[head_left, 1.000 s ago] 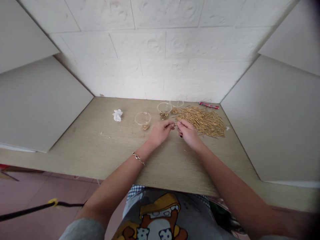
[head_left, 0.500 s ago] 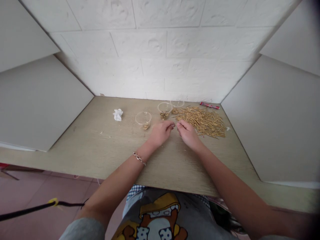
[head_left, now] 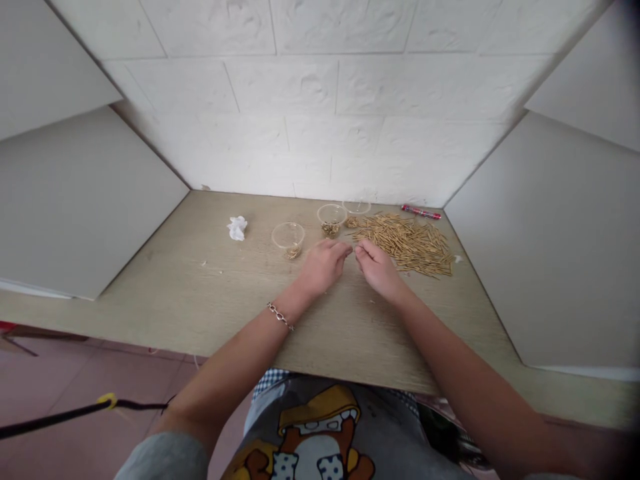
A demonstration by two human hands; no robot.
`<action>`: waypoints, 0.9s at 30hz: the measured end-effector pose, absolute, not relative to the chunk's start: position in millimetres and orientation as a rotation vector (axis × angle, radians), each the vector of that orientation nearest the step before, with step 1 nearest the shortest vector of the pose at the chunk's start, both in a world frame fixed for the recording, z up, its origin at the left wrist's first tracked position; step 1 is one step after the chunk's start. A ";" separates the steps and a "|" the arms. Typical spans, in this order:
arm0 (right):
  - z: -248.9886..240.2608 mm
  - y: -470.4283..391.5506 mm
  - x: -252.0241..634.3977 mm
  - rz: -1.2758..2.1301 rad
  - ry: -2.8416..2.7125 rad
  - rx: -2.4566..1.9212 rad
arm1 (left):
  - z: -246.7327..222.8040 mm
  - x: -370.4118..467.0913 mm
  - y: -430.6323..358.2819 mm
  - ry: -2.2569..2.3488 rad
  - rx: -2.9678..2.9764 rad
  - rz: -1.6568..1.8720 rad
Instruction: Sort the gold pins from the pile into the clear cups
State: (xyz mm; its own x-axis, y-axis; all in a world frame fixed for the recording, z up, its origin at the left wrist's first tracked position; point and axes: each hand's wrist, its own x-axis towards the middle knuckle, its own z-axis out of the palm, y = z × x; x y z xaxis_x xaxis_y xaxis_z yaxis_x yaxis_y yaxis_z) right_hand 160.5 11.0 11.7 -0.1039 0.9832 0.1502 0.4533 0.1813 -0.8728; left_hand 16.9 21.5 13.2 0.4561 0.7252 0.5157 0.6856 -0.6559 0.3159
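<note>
- Clock refs: from the point where the hands meet, 12 = toward the white wall with a raised block pattern.
- Left hand: palm down, fingers bent and bunched together, tips pointing to 3. Can't tell what, if anything, the tips pinch; too small.
- Right hand: thumb and forefinger pressed together, tips at 9, right by the left tips. Anything in that pinch is also too small to read.
- Wide heap of thin gold-coloured rods: on the pale wood-grain tabletop, at 3, just beyond the right hand. Rods lie flat, crossing at all angles.
- Round clear plastic cup with few gold-coloured bits: upright, between 9 and 10, near the left hand.
- Round clear plastic cup with darker brass-coloured bits: upright, at 11.
- Round clear plastic cup with small gold-coloured bits: at 12, near the wall, beside the heap.
- Slim red printed tube: at 2, lying behind the heap, close to the wall.
- Crumpled white tissue: between 9 and 10, well past the cups.
- Silver-coloured chain bracelet: on left wrist, at 7.
</note>
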 end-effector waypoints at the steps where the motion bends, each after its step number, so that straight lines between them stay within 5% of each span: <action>1: 11.9 10.9 160.4 0.860 -1.681 -1.376 | 12.8 17.0 21.3 1.272 2.628 0.982; 27: 4.1 15.2 156.6 1.238 -1.318 -1.205 | 18.3 16.0 22.2 1.229 2.510 0.920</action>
State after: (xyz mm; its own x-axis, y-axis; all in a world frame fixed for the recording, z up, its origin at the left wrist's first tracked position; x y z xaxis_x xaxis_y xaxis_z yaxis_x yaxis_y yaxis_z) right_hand 156.6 15.2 4.1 -0.0852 0.9964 0.0052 0.0574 0.0101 -0.9983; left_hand 16.0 22.2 18.3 0.4610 0.7676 0.4452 0.6435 -0.6347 0.4279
